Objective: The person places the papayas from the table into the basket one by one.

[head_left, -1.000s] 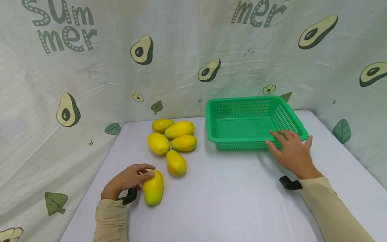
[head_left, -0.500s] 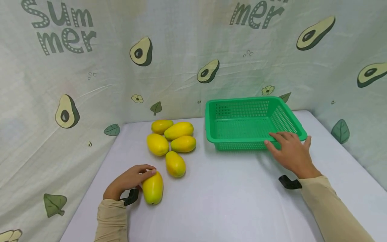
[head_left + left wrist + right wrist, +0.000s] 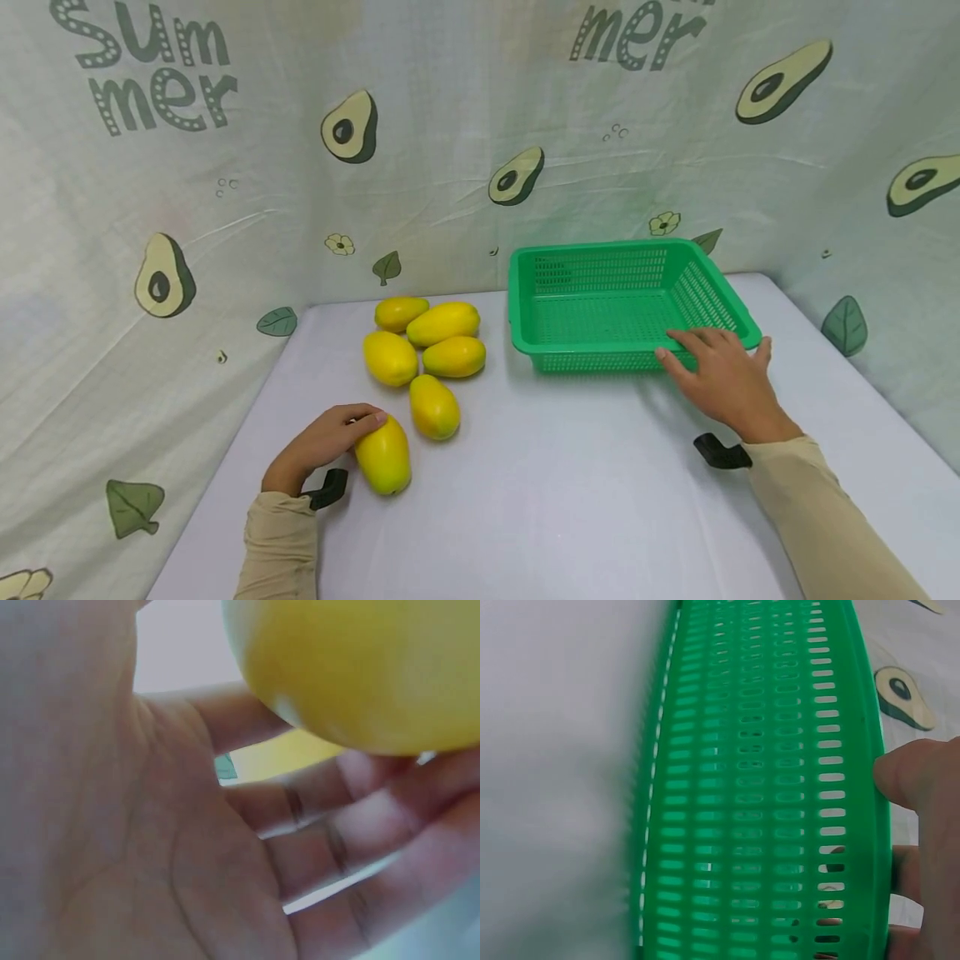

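My left hand [image 3: 330, 440] grips a yellow papaya [image 3: 384, 457] with a greenish lower end, its thumb across the top. In the left wrist view, curved fingers [image 3: 300, 802] lie along the underside of the papaya [image 3: 360, 667]. At the right, my right hand [image 3: 723, 379] holds the near rim of a green plastic basket [image 3: 600, 348]. The right wrist view has the thumb [image 3: 907, 772] at the rim of the slotted basket wall [image 3: 862, 825], and fingers show behind it through the slots. No fruit lies in the basket.
Several more papayas lie grouped on the white tabletop [image 3: 540, 500], left of the basket; the nearest papaya [image 3: 435, 407] is just beyond my left hand. A patterned cloth [image 3: 435, 108] hangs behind the table and along its sides.
My left hand has closed further over the papaya and moved slightly right. The papaya has tilted and shifted a little up and right. The right hand stays at the basket rim.
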`<state>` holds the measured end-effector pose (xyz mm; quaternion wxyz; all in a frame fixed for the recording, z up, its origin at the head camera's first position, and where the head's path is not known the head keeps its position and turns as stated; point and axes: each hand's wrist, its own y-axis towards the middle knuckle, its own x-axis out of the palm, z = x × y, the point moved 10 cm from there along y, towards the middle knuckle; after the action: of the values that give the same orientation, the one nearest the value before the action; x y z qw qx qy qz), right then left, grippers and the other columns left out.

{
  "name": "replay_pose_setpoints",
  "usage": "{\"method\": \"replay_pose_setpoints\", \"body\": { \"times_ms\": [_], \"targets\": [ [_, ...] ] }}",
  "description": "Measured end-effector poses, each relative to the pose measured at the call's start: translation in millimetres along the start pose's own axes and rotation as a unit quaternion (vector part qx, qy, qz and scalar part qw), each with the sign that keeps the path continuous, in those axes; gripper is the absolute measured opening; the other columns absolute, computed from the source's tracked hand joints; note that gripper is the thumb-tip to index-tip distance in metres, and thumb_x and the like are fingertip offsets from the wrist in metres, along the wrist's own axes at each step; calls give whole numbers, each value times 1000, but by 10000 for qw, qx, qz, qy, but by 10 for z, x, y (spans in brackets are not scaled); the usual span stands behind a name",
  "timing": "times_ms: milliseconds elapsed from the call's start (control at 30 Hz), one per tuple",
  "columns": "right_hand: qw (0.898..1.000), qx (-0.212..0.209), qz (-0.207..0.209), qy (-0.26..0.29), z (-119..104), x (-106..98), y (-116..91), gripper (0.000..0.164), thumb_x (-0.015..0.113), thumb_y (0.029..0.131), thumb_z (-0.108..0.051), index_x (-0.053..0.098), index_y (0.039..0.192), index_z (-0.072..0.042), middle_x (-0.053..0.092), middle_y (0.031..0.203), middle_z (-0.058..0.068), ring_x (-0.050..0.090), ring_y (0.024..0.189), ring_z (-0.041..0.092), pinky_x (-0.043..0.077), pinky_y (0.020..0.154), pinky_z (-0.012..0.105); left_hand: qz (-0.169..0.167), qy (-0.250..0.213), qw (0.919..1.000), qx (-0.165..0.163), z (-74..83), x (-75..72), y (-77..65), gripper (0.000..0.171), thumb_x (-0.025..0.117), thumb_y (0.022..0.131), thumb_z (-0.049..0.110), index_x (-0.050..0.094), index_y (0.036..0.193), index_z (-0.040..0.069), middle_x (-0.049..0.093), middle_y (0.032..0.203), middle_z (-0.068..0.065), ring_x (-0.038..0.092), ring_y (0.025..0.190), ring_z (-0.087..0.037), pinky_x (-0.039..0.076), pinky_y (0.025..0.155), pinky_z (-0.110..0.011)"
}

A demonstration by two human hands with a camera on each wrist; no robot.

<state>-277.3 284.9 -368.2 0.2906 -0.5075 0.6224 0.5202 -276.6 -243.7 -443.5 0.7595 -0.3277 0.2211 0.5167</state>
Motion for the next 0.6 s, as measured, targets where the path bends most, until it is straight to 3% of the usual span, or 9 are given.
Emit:
{"method": "replay_pose_setpoints", "body": {
  "times_ms": [200,400,600],
  "targets": [
    [9987,39,-497,-134,-15,13,35,61,45,102,-56,59,137,-8,53,134,31,40,126,53,0,92,89,266,-255,9991,191,4,-53,26,48,57,99,52,66,126,14,66,112,-3,58,93,-21,51,77,-35],
    [9969,66,-761,-161,-21,2,62,63,44,102,-57,60,137,-8,53,134,31,40,127,53,3,91,90,308,-695,9959,482,27,-86,21,45,55,102,45,63,127,9,64,118,-8,59,102,-24,53,83,-36],
    [9913,143,-1287,-230,-5,40,97,68,41,101,-61,57,140,-7,50,138,32,36,130,56,3,89,90,378,-1088,9918,552,29,-118,49,44,55,103,44,60,124,5,64,114,-11,62,99,-26,54,84,-35]
  ]
}}
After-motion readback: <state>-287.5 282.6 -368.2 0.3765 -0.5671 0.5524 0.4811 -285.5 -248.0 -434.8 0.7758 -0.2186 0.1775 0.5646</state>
